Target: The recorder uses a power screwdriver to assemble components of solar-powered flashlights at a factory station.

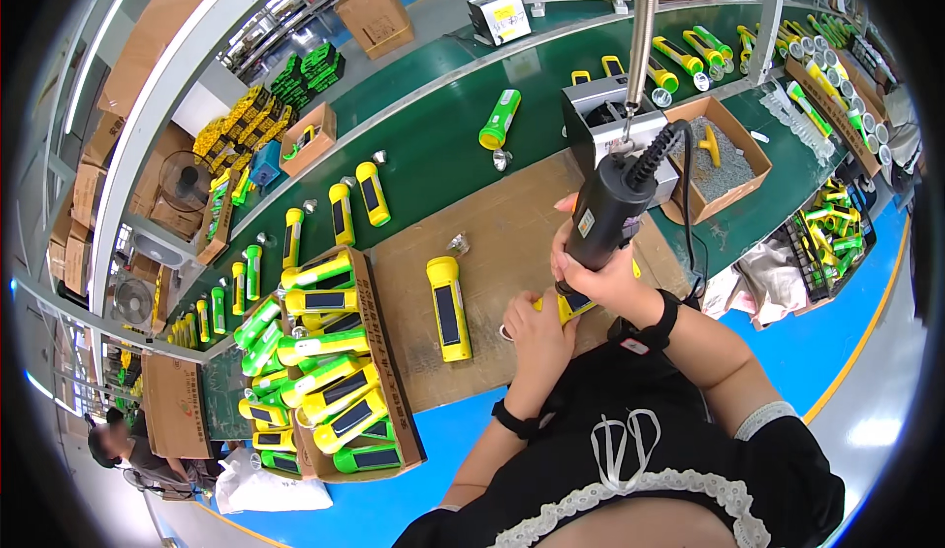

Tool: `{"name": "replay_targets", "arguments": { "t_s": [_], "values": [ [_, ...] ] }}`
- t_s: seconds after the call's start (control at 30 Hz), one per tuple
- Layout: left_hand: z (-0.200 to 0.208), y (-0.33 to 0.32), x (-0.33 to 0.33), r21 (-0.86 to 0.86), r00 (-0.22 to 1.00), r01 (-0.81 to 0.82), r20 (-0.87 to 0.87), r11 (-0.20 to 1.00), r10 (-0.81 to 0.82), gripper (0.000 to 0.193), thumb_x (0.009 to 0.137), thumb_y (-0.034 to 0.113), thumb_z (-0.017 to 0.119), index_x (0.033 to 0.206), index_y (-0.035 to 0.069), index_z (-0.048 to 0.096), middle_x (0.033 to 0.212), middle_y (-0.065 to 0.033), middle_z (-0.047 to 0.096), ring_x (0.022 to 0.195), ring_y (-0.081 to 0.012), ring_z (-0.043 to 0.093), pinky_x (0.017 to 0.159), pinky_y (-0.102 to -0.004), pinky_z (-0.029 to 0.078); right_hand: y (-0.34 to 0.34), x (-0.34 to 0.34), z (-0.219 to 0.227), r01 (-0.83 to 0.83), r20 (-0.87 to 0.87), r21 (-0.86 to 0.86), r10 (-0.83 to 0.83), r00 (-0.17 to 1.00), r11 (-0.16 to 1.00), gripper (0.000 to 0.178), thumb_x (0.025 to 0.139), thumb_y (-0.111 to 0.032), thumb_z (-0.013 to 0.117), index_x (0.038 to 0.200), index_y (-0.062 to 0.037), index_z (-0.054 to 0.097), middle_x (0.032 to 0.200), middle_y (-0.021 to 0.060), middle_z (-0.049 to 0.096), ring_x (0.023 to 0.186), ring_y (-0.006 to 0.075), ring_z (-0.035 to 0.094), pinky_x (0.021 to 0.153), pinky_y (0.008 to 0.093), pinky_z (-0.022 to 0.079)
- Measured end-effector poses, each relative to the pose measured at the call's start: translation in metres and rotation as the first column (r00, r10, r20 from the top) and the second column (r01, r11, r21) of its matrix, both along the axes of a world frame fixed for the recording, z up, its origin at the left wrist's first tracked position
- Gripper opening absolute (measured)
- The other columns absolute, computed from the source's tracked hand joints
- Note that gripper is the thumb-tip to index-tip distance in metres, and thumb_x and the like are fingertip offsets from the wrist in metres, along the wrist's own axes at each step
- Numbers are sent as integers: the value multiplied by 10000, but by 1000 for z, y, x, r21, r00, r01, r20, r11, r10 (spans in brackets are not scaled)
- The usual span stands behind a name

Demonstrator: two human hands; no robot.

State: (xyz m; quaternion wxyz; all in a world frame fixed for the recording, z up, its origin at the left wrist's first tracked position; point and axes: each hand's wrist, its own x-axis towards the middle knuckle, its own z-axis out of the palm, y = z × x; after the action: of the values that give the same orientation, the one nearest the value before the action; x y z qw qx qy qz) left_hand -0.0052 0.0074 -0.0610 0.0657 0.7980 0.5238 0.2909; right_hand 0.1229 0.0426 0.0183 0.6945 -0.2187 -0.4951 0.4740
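My right hand (612, 280) is wrapped round a black electric screwdriver (608, 215), which hangs upright from a metal spring (642, 36). Its lower end points down at a yellow flashlight (574, 305) with a dark solar panel, mostly covered by my hands. My left hand (539, 336) grips this flashlight against the cardboard sheet (512, 223). The screwdriver's tip is hidden. To the left of my hands lies another yellow flashlight (448, 310), panel up, with a small clear reflector piece (459, 245) just beyond its head.
A carton (392, 351) heaped with green and yellow flashlights stands at left. A box of screws (724, 189) with a yellow tool in it is at right, beside a grey metal machine (591, 120). Several flashlights lie along the green belt (423, 139). A black cable (689, 223) hangs near my right wrist.
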Motion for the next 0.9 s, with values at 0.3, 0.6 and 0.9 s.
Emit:
{"name": "replay_targets", "arguments": {
  "t_s": [0.3,0.6,0.9],
  "values": [
    [-8,6,-6,23,999,50,-18,998,-50,500,664,197,748,1075,-4,547,1037,-191,465,977,-367,439,832,-461,349,3,-5,-17,72,173,-19,-67,983,997,328,671,14,683,937,-42,499,756,3,582,683,68,555,623,237,466],
    [-5,16,-8,-8,997,69,-39,998,-69,497,667,217,744,1057,-15,541,1028,-188,468,967,-361,446,832,-456,349,19,-4,-17,-49,167,-77,61,984,996,359,674,10,686,971,-45,491,764,6,590,690,75,566,642,249,475],
    [8,18,-11,-49,944,190,-266,981,-196,547,667,199,720,1109,-6,473,990,-199,476,936,-363,467,789,-455,367,17,14,-8,-103,242,-24,106,964,994,580,739,50,607,1261,-32,368,749,26,556,666,70,546,576,233,441]
  ]
}}
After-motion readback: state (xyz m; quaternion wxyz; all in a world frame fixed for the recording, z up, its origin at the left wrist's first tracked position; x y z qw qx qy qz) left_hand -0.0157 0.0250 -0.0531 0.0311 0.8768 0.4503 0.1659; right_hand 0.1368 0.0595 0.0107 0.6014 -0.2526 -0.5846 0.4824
